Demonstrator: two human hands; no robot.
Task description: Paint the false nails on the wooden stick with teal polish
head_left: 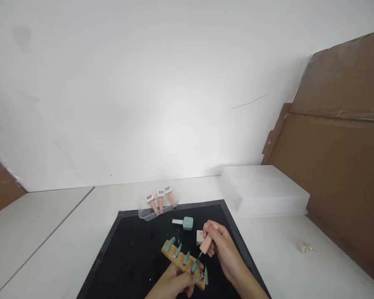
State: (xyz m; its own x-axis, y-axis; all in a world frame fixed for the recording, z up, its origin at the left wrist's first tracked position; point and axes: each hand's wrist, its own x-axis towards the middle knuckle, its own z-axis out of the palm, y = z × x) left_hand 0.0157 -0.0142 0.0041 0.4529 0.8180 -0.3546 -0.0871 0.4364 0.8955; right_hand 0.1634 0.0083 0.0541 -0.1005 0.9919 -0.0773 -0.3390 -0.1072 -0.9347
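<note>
**Brush meets a teal nail on the wooden holder**

The left hand (171, 284) grips the near end of a wooden holder (183, 264) that carries a row of teal nail tips (186, 258) and lies on the black mat (127, 257). The right hand (220, 245) is closed around a pink brush cap (207, 242), its brush pointing down at one tip on the holder. Just beside that hand stands a small square bottle (200, 237). Farther back on the mat lies a teal bottle (184, 223) on its side. At the mat's far edge, a clear tray (145, 215) holds three pink bottles (161, 200) lying side by side. A white lidded box (262, 191) sits to the right on the white table (65, 232).
</note>
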